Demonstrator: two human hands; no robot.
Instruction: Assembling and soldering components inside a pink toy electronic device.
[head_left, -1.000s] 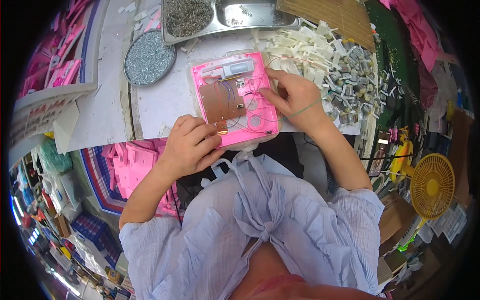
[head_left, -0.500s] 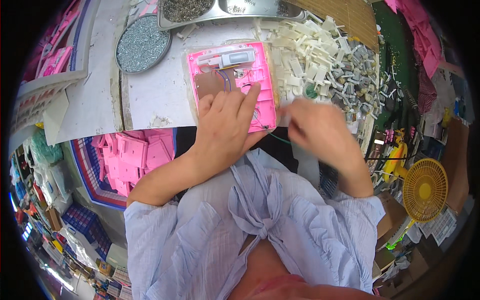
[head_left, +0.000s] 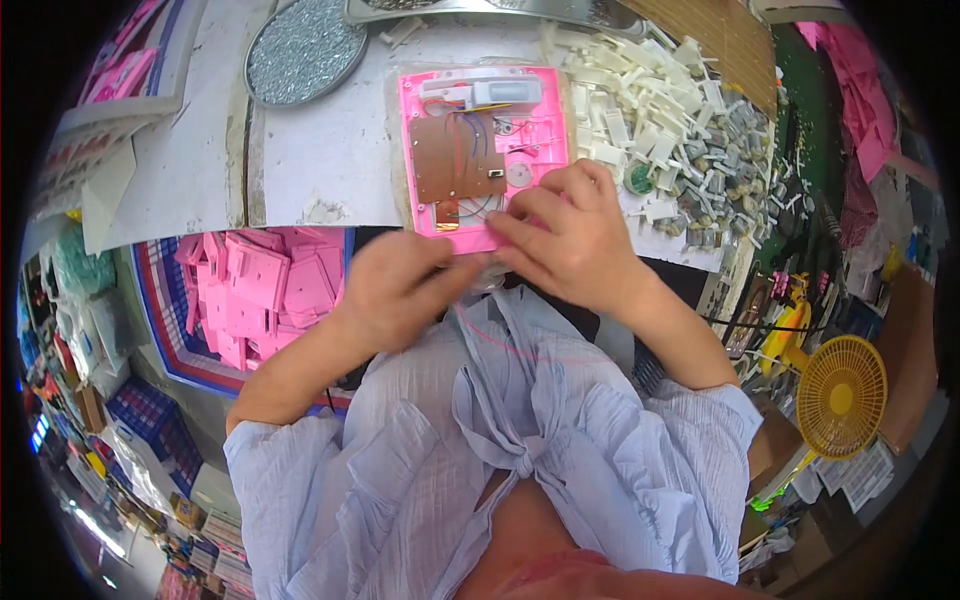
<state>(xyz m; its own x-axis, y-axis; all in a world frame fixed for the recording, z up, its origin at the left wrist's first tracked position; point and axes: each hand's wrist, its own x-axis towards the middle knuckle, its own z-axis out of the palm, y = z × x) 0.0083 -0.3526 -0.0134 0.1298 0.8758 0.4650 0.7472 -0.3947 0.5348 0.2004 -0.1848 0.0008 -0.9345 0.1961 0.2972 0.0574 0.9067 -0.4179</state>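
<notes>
An assembly workshop; a dish [head_left: 300, 104] of small metal parts [head_left: 306, 50] at eleven o'clock; heaped white pieces [head_left: 645, 135] at one; a crate [head_left: 162, 300] (pink panels [head_left: 262, 275] inside) at nine.

The worktop [head_left: 310, 170] is brightly and evenly lit. White glare is given off by lights [head_left: 103, 533] at the lower left. The fingers [head_left: 425, 258] of the left hand [head_left: 392, 290] are noticeably blurred. Straight edges are bent toward the blackened rim.
</notes>
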